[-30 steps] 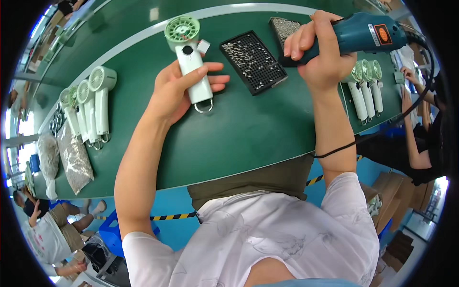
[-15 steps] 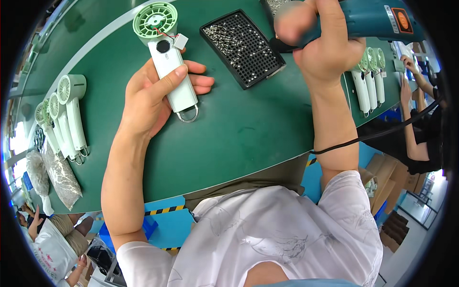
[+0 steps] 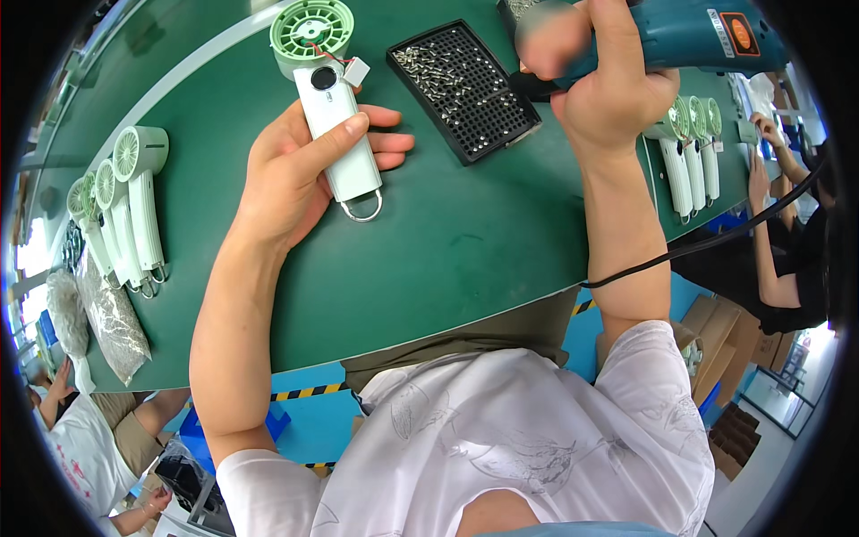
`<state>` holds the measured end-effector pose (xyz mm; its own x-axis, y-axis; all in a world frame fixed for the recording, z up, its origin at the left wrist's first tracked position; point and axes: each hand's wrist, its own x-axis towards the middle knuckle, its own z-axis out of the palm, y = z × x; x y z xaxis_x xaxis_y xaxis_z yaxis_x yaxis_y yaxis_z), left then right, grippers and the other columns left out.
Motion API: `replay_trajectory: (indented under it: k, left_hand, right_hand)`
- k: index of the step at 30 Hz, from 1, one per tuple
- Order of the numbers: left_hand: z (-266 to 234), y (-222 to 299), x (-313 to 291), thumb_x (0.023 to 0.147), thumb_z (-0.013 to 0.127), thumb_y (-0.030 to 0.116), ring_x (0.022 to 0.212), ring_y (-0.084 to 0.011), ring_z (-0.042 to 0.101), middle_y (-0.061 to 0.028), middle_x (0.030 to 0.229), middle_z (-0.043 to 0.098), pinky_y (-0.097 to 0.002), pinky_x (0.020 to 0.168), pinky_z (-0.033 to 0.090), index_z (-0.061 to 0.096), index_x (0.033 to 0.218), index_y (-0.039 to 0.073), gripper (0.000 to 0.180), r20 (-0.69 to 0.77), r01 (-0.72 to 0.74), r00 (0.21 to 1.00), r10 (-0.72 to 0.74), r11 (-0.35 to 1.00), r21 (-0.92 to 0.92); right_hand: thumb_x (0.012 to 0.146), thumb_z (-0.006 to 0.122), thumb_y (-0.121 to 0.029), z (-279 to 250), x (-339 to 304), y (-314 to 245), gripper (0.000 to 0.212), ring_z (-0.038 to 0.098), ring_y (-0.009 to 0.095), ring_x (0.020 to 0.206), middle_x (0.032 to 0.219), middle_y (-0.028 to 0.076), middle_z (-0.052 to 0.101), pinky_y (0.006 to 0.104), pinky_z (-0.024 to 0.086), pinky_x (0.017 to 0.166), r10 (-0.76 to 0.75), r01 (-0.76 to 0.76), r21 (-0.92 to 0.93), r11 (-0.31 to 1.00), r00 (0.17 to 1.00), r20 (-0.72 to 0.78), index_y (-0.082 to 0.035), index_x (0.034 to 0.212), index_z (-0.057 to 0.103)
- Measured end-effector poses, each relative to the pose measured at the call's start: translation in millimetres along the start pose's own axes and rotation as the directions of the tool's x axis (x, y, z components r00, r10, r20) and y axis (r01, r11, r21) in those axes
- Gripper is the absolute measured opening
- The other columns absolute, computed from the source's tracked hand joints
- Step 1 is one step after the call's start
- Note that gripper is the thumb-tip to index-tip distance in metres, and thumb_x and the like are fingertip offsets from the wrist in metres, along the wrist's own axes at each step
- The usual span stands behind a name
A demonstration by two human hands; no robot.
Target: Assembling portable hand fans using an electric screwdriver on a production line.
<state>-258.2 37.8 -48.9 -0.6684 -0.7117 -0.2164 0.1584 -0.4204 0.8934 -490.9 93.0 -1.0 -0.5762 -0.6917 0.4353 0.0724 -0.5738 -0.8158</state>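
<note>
A: Where is the handheld fan (image 3: pixel 333 116) now?

B: Lying on the green table (image 3: pixel 465 259), its green round head away from the person, its white handle toward them with a metal ring at the near end. A small white connector on thin wires hangs out just beside the head.

A: And what has hold of it?

B: The left hand (image 3: pixel 304 170) is wrapped around the handle, thumb laid across the top, fingers curled underneath. The right hand (image 3: pixel 608 80) is closed tight around a teal electric screwdriver (image 3: pixel 671 40), held up above the black screw tray (image 3: pixel 463 89); its tip is hidden behind the hand.

A: How should this step go, in your view?

B: I'd keep the fan pressed flat so it can't twist, bring the driver down straight rather than slanted, and keep the loose wires clear of the bit.

A: The arms?

B: Left forearm reaches up from the lower edge, wrist bent slightly inward. Right forearm runs nearly straight up, wrist cocked, with a black cable (image 3: pixel 698 246) passing just behind it.

A: Anything around?

B: 3 finished fans (image 3: pixel 121 206) to the left, more fans (image 3: pixel 691 152) to the right, and a co-worker's hand (image 3: pixel 768 125) beyond those.
</note>
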Motion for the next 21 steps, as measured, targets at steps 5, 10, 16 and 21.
replay_trajectory:
  k: [5,10,16,21]
  left_hand:
    - [-0.2,0.4,0.7,0.103,0.063,0.012,0.109,-0.0338,0.071,-0.0238,0.126,0.065,-0.0440,0.096,0.061,0.043,0.138,-0.008,0.045,0.022,-0.010,1.000,0.011,1.000,-0.020]
    - [5.5,0.9,-0.1,0.102,0.065,0.013,0.111,-0.0337,0.071,-0.0235,0.127,0.064,-0.0439,0.097,0.060,0.045,0.137,-0.007,0.045,-0.013,-0.013,1.000,0.012,0.999,-0.052]
    - [1.6,0.0,-0.5,0.102,0.066,0.019,0.111,-0.0320,0.070,-0.0236,0.123,0.067,-0.0425,0.098,0.059,0.047,0.135,-0.007,0.046,-0.037,-0.022,0.999,0.021,1.000,-0.008]
    - [4.8,7.8,-3.8,0.103,0.064,0.025,0.104,-0.0285,0.072,-0.0212,0.114,0.071,-0.0407,0.090,0.060,0.049,0.135,-0.006,0.047,0.066,-0.012,0.998,0.018,0.996,-0.091]
  right_hand:
    - [0.103,0.061,-0.011,3.9,-0.6,-2.9,0.011,0.050,0.017,0.041,0.061,0.006,0.053,0.0333,0.048,0.042,-0.001,0.000,-0.031,1.000,1.000,-0.017,0.001,0.105,0.059]
    - [0.101,0.066,-0.010,7.2,0.1,-3.3,0.014,0.053,0.016,0.042,0.060,0.006,0.056,0.0308,0.047,0.042,0.029,-0.027,-0.061,0.998,0.999,0.040,0.002,0.094,0.062]
    - [0.098,0.072,-0.010,19.9,4.7,-0.1,0.014,0.055,0.012,0.044,0.059,0.004,0.060,0.0254,0.044,0.042,0.044,-0.011,-0.281,0.960,0.993,0.114,0.002,0.094,0.067]
    - [0.099,0.070,-0.008,11.9,9.0,13.6,0.012,0.056,0.012,0.044,0.061,0.005,0.060,0.0258,0.045,0.043,-0.013,0.043,-0.243,0.969,0.992,0.124,0.002,0.097,0.065]
